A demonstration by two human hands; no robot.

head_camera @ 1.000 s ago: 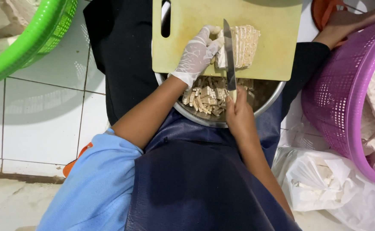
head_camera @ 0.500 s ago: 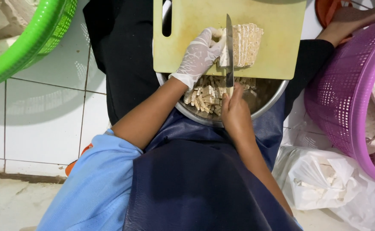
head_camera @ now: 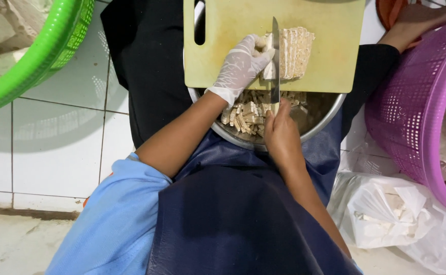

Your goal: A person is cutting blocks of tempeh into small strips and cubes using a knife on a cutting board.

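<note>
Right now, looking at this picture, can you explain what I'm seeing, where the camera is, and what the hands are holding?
The camera sits on a person's head and looks straight down at their own lap and arms, so there is no machine here, only two hands. The left hand, in a thin white glove, steadies a pale block of tempeh on a yellow-green cutting board. The right hand, bare, grips the handle of a knife whose blade stands on the block. The board rests across a metal bowl holding cut strips. On the tiled floor are a green basket to the left, a purple basket and a white plastic bag to the right. Another person's hand shows at the upper right.
</note>
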